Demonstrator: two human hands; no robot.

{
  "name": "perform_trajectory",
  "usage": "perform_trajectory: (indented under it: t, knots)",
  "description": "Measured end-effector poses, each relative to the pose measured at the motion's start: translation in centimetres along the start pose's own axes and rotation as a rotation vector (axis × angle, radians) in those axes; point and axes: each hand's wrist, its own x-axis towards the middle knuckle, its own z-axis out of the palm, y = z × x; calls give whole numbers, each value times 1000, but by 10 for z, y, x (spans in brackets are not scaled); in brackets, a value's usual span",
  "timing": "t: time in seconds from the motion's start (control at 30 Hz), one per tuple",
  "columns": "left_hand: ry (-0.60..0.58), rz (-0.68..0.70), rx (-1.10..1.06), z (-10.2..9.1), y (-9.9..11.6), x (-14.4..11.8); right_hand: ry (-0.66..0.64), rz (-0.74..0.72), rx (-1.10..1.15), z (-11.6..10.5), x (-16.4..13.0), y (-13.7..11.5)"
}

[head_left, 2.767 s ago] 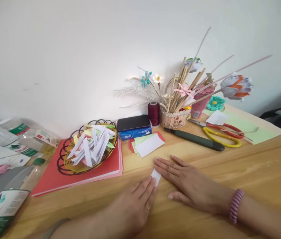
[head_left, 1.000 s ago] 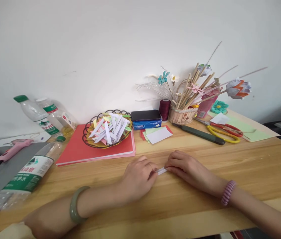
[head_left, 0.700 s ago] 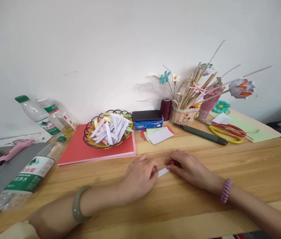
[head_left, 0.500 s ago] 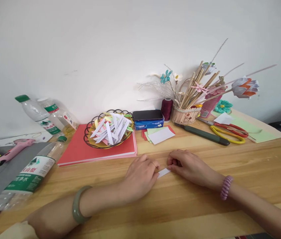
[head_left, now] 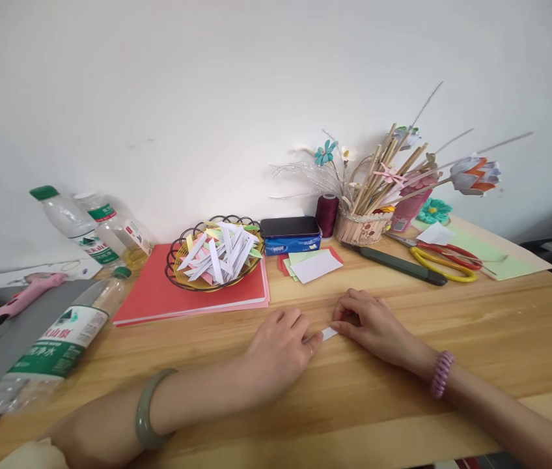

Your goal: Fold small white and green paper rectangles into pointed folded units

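Observation:
My left hand [head_left: 280,348] and my right hand [head_left: 371,322] meet over a small folded white paper strip [head_left: 328,333] that lies on the wooden table [head_left: 500,326]. Both hands press and pinch the strip with their fingertips, and most of it is hidden under the fingers. A green bangle is on my left wrist and a pink coil band on my right. Behind the hands lies a small stack of paper rectangles [head_left: 312,264], white on top of green and red.
A wire basket [head_left: 215,254] of folded strips sits on red sheets [head_left: 159,296]. Further back stand a tissue pack [head_left: 290,236], a thread spool [head_left: 327,215] and a stick holder with paper flowers [head_left: 361,225]. A utility knife [head_left: 398,264] and scissors [head_left: 444,264] lie at the right, bottles [head_left: 56,345] at the left.
The hands went from lying flat on the paper to curled fingertips pinching it. The visible part of the strip has shrunk as the fingers closed in.

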Motion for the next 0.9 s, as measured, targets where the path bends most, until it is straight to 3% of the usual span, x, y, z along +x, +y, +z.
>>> perform_trajectory:
  t: [0.37,0.63,0.77,0.9]
  knots:
    - [-15,-9,-68,-4,-1,-5,21,23,-3,-4,-1,10]
    - [170,-126,-255,11,-5,-4,67,-49,-21,-9,-4,19]
    - [222,-125,-218,18,-4,1,116,-157,-35,-9,-11,12]
    - [224,-111,-200,22,-2,2,88,-376,-100,-4,-16,-9]
